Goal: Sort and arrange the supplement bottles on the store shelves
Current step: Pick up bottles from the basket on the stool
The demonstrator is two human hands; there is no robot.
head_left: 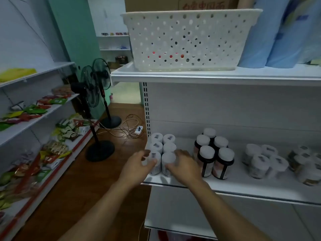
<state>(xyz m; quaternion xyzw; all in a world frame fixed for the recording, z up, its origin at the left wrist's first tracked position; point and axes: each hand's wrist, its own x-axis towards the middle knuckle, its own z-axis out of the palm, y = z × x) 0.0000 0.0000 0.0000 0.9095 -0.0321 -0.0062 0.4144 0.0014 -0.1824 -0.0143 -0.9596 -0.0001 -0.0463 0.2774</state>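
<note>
Left grip [139, 164] curls round the front-left white-capped plastic supplement bottle [155, 168], right grip [182, 164] round its front-right twin [167, 160], at the edge of the white metal shelf [231, 186]. Likely light, rigid, smooth-sided: take each around the cap. Four matching bottles [169, 146] stand just behind.

A small shop: white metal display shelves [243, 186] carry grouped supplement bottles [224, 153], and the facing rack [34, 121] holds rows of bright snack packets [34, 110] (a red strip [81, 140] edges its lowest shelf).

Dim, cool, even light; soft focus throughout, wide-angle bending at edges, faint shadows under shelves.
</note>
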